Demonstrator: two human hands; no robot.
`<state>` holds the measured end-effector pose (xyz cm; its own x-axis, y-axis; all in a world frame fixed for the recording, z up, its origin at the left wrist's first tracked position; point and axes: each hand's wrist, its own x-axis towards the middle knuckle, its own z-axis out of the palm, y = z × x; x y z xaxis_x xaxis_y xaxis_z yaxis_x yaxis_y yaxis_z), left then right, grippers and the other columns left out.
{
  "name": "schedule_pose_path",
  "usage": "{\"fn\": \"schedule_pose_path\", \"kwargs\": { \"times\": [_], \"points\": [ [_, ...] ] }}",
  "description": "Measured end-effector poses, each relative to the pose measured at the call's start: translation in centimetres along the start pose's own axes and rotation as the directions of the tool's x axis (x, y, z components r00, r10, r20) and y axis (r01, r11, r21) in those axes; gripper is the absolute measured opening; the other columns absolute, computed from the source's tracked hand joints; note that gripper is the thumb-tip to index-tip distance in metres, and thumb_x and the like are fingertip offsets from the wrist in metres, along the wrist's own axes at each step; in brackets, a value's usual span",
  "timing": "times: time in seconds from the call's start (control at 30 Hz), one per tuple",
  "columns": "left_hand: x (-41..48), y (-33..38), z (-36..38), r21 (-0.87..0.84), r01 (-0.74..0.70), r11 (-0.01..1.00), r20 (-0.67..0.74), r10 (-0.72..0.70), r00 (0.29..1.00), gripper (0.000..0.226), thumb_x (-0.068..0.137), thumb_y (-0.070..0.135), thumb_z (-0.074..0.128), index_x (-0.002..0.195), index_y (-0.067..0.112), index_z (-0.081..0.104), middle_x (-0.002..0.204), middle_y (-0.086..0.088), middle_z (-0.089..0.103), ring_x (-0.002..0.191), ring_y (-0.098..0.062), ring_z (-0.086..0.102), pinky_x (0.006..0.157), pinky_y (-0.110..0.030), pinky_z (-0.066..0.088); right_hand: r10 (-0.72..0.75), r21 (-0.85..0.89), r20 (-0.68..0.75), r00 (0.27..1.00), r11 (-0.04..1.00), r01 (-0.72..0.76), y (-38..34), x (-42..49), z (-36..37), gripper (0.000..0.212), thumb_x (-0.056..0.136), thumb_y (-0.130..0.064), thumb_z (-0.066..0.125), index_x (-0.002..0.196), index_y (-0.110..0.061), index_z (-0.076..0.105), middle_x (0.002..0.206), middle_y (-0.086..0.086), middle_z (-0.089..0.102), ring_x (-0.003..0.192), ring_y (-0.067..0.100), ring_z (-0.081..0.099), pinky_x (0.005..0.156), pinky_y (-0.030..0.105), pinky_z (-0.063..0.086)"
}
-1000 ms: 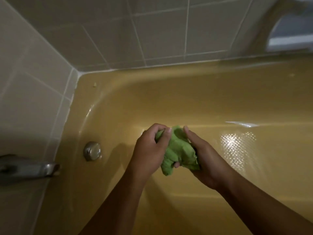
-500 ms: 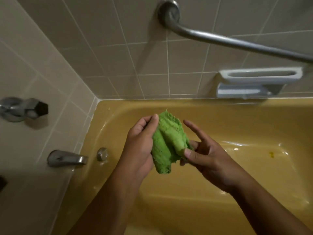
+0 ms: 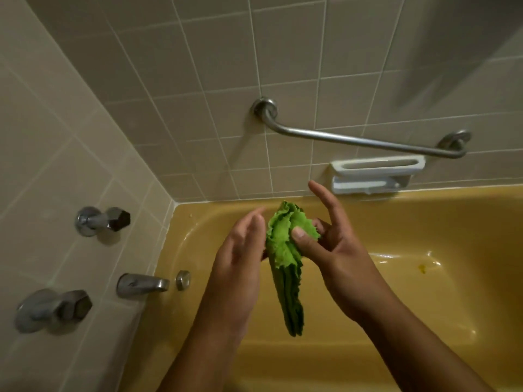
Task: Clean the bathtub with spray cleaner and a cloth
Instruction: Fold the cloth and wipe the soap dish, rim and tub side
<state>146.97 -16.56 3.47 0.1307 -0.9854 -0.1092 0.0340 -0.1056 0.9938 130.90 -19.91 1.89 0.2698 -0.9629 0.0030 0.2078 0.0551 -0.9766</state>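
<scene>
A folded green cloth (image 3: 283, 244) hangs lengthwise over the yellow bathtub (image 3: 424, 312), its lower end dangling free. My right hand (image 3: 336, 250) pinches the cloth's upper part between thumb and curled fingers, with the index finger pointing up. On the cloth's left side lies my left hand (image 3: 240, 250), its fingers straight; its thumb is hidden behind the cloth. A small yellow-brown spot (image 3: 422, 268) marks the tub's inner slope on the right. No spray cleaner is in view.
A metal grab bar (image 3: 362, 141) and a white soap dish (image 3: 376, 172) are fixed to the tiled back wall. On the left wall are two tap knobs (image 3: 104, 220) (image 3: 53, 309) and a spout (image 3: 141, 284). A round metal overflow cap (image 3: 183, 280) sits beside the spout.
The view has tilted up from the tub floor to the walls. The bunched cloth now hangs unfolded lengthwise. My left fingers have straightened and my right hand has shifted to a thumb pinch.
</scene>
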Motion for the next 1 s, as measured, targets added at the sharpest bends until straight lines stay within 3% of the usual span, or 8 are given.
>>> {"fn": "schedule_pose_path", "kwargs": {
  "times": [0.1,0.33,0.47,0.57,0.7,0.83,0.93,1.0],
  "points": [
    [-0.5,0.3,0.5,0.161,-0.066,0.985,0.164,0.039,0.986,0.056,0.089,0.071,0.063,0.141,0.058,0.048,0.136,0.026,0.061,0.125,0.004,0.059,0.104,-0.037,0.053,-0.025,-0.006,-0.020,0.999,1.000,0.025,-1.4,-0.6,0.7,0.072,0.099,-0.010,0.063,0.153,-0.048,0.034,0.107,0.013,0.073,0.107,0.029,0.072,0.094,0.035,0.058],
    [3.1,-1.1,-2.8,0.057,-0.075,0.996,0.003,0.075,0.997,0.021,0.103,0.038,0.060,0.119,0.049,0.068,0.126,0.015,0.068,0.111,-0.001,0.066,0.095,-0.038,0.058,-0.027,0.113,-0.294,0.955,0.992,0.063,-3.4,-2.6,0.3,0.061,0.105,-0.012,0.048,0.151,-0.050,0.035,0.097,0.008,0.078,0.089,0.024,0.075,0.074,0.032,0.060],
    [4.9,-1.6,-5.3,0.035,-0.001,0.999,0.019,0.001,1.000,0.020,0.100,0.037,0.067,0.117,0.047,0.068,0.139,0.006,0.060,0.129,-0.014,0.058,0.100,-0.043,0.054,-0.063,-0.079,-0.381,0.923,0.996,0.035,-3.4,-4.2,0.6,0.055,0.108,-0.019,0.048,0.149,-0.054,0.034,0.086,0.003,0.074,0.081,0.022,0.070,0.074,0.037,0.062],
    [5.5,-1.7,-6.2,-0.087,0.056,0.995,0.113,-0.046,0.993,0.014,0.100,0.029,0.067,0.112,0.031,0.073,0.124,-0.008,0.071,0.115,-0.029,0.069,0.094,-0.052,0.059,-0.120,-0.155,-0.402,0.908,0.986,0.061,-3.2,-4.9,1.8,0.053,0.109,-0.018,0.046,0.149,-0.052,0.034,0.089,0.014,0.063,0.080,0.025,0.062,0.072,0.035,0.061],
    [5.7,-0.7,-8.1,-0.116,0.091,0.989,0.320,-0.049,0.946,0.012,0.095,0.029,0.066,0.095,0.017,0.070,0.092,-0.004,0.075,0.085,-0.019,0.070,0.066,-0.032,0.058,-0.216,-0.194,-0.453,0.865,0.971,0.141,-3.8,-5.5,3.1,0.054,0.110,-0.020,0.047,0.147,-0.057,0.035,0.106,0.040,0.052,0.089,0.034,0.058,0.079,0.058,0.056],
    [5.8,-0.4,-10.6,0.244,-0.095,0.965,0.615,-0.078,0.785,0.019,0.090,0.035,0.075,0.088,0.017,0.076,0.126,0.007,0.072,0.114,-0.012,0.069,0.099,-0.037,0.055,-0.289,-0.267,-0.432,0.854,0.946,0.186,-3.7,-5.3,4.5,0.057,0.109,-0.018,0.049,0.150,-0.054,0.031,0.100,0.029,0.049,0.092,0.029,0.058,0.089,0.051,0.059],
    [5.5,0.9,-8.6,0.267,-0.178,0.947,0.588,-0.014,0.809,0.035,0.087,0.052,0.076,0.115,0.032,0.072,0.131,0.012,0.068,0.116,0.000,0.065,0.101,-0.033,0.052,-0.290,-0.328,-0.349,0.891,0.929,0.173,-3.5,-4.6,5.7,0.056,0.110,-0.017,0.047,0.151,-0.051,0.030,0.089,0.017,0.051,0.080,0.025,0.056,0.079,0.041,0.057],
    [5.0,1.2,-6.0,0.251,-0.257,0.933,0.680,0.019,0.733,0.045,0.088,0.054,0.077,0.128,0.039,0.064,0.129,0.014,0.069,0.120,-0.004,0.064,0.101,-0.036,0.052,-0.304,-0.388,-0.310,0.901,0.905,0.172,-3.9,-4.0,6.3,0.056,0.110,-0.014,0.047,0.151,-0.048,0.031,0.095,0.027,0.055,0.079,0.037,0.056,0.072,0.046,0.056]
  ]
}}
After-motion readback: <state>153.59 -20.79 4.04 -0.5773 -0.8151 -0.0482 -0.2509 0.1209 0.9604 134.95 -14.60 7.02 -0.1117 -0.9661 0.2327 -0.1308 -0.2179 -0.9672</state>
